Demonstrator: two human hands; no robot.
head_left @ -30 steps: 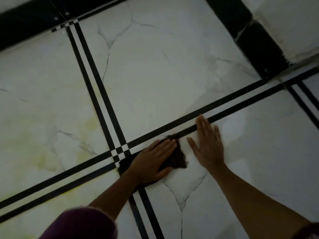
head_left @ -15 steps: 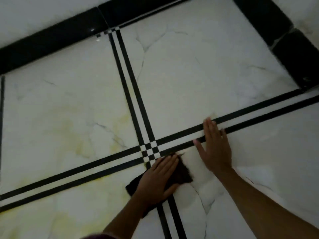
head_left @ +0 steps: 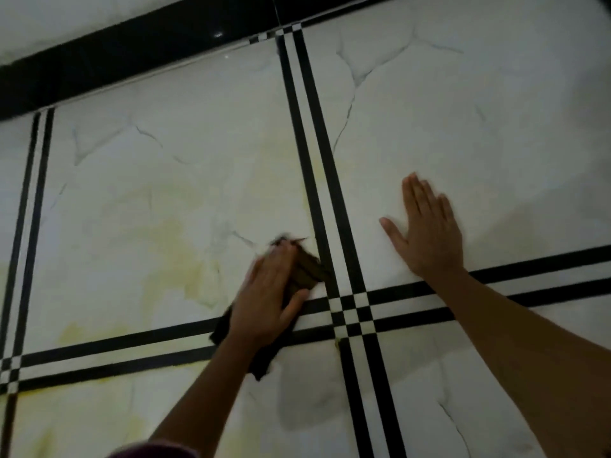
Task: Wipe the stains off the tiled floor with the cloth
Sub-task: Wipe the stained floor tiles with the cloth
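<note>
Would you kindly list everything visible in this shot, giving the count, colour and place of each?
floor tiles: about six partly in view, white with grey veining, filling the frame
stains: several patches, yellowish, mostly on the tile left of the cloth and along the lower left
cloth: one, dark brown, on the stained tile beside the stripe crossing, under the left hand
stripe bands: three, black double lines between the tiles, two running away, one crossing them
border strip: one, glossy black, along the top edge
sleeve: one, purple, bottom edge
left hand: one, flat on the cloth, pressing it
right hand: one, flat on the tile right of the stripes
</note>
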